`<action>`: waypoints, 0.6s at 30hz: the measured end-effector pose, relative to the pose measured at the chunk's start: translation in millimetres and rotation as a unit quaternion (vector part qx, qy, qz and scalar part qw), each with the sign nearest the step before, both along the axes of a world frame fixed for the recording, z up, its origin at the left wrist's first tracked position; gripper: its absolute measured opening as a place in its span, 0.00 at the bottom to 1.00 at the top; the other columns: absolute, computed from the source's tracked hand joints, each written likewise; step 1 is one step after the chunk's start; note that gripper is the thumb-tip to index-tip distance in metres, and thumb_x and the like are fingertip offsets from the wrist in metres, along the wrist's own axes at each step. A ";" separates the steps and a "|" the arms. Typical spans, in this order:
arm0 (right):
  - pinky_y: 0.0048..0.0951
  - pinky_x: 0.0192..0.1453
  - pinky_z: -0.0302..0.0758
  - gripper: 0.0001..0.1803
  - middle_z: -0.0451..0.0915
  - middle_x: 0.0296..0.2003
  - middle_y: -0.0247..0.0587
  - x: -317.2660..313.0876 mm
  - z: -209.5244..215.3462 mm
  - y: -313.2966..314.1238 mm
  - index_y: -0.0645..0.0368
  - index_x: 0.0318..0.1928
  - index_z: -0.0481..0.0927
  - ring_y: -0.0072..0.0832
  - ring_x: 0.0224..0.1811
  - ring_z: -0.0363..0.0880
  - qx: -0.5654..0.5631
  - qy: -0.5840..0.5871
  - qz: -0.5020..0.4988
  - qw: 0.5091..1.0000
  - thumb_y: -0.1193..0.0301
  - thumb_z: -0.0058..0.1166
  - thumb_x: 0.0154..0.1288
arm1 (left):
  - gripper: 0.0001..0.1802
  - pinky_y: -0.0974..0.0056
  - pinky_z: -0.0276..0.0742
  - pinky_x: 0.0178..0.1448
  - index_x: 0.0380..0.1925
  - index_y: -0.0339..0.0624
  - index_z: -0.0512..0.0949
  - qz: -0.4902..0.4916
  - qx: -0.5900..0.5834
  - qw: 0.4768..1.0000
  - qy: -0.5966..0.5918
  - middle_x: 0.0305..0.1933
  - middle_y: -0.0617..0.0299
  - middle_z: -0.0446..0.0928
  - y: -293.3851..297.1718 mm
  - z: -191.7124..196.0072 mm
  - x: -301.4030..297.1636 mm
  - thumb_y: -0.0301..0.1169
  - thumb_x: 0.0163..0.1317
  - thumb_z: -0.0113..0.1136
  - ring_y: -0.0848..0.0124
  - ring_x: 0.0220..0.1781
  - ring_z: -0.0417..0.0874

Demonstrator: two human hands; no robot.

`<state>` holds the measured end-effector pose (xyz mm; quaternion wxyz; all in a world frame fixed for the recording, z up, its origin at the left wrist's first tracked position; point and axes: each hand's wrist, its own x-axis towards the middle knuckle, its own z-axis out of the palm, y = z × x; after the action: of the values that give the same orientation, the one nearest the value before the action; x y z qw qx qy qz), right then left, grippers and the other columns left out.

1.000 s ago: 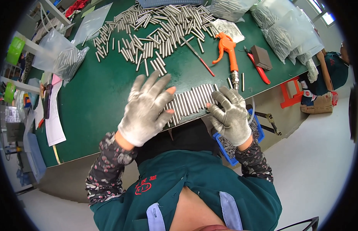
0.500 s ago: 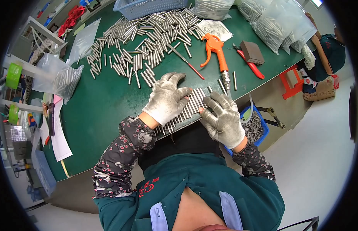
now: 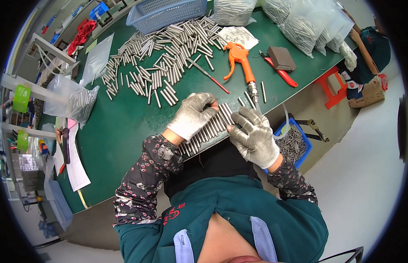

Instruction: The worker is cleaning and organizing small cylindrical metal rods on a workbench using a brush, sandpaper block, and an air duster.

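Note:
A row of steel pins [image 3: 205, 134] lies side by side along the near edge of the green table [image 3: 120, 144]. Over the row's far side is my left hand [image 3: 193, 117], in a grey-coated white glove, its fingers curled toward the thumb; whatever is between the fingertips is hidden. My right hand [image 3: 255, 136], gloved alike, sits at the row's right end with fingers apart and slightly bent, the thumb close to the last pins. Beyond my hands spreads a heap of loose steel pins [image 3: 162, 72]. A few more pins lie just past my right fingers.
An orange air gun [image 3: 240, 61], a red-handled file [image 3: 219, 85], red pliers [image 3: 283, 74] and a brown block [image 3: 281, 58] lie on the table. Bags of pins [image 3: 296, 26] and a blue basket [image 3: 164, 16] stand farther back. A blue bin [image 3: 307, 147] holds pins below right.
My left fingers have curled in from a more stretched pose. My right hand stays at the row's end with little change. The whole view has shifted slightly.

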<state>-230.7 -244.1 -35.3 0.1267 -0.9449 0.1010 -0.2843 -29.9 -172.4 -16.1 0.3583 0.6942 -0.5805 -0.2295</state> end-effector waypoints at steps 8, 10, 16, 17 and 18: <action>0.46 0.55 0.67 0.15 0.77 0.43 0.44 0.6 4.9 -1.9 0.57 0.38 0.79 0.44 0.52 0.72 0.011 -0.007 0.016 1.000 0.69 0.60 0.45 | 0.09 0.68 0.71 0.41 0.34 0.36 0.74 -0.003 0.059 0.980 0.189 0.31 0.60 0.76 -3.6 -10.0 3.6 0.27 0.53 0.59 0.71 0.35 0.75; 0.45 0.53 0.68 0.17 0.78 0.41 0.44 3.0 9.3 -6.5 0.58 0.39 0.79 0.44 0.51 0.73 0.011 -0.020 0.025 0.999 0.69 0.60 0.44 | 0.09 0.70 0.71 0.41 0.34 0.36 0.73 0.014 0.058 0.970 0.236 0.31 0.63 0.75 -2.9 -5.5 0.3 0.27 0.54 0.59 0.76 0.36 0.74; 0.42 0.35 0.72 0.20 0.78 0.27 0.48 31.0 38.1 -13.3 0.58 0.42 0.76 0.46 0.32 0.78 0.261 0.021 -0.065 0.963 0.57 0.54 0.56 | 0.06 0.78 0.65 0.34 0.34 0.39 0.72 0.064 0.017 0.951 0.303 0.30 0.70 0.71 -1.8 24.1 -4.3 0.23 0.56 0.55 0.83 0.29 0.68; 0.42 0.35 0.72 0.20 0.78 0.27 0.48 37.0 40.4 -13.3 0.58 0.42 0.76 0.46 0.32 0.78 0.258 0.015 -0.065 0.964 0.57 0.54 0.56 | 0.06 0.79 0.64 0.33 0.34 0.40 0.72 0.070 -0.020 0.942 0.329 0.30 0.71 0.70 -0.8 27.2 -10.3 0.23 0.56 0.55 0.83 0.28 0.67; 0.42 0.33 0.72 0.17 0.77 0.25 0.47 43.9 41.6 -12.8 0.57 0.41 0.76 0.45 0.30 0.78 0.252 -0.004 -0.060 0.966 0.58 0.53 0.57 | 0.05 0.78 0.64 0.33 0.34 0.40 0.71 0.080 -0.031 0.935 0.345 0.30 0.71 0.70 0.8 29.6 -14.7 0.24 0.56 0.55 0.83 0.29 0.67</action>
<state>-186.8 -256.9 6.4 0.3439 -0.8736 0.2256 -0.2601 -44.6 -171.6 13.4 0.5750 0.6051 -0.3700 -0.4078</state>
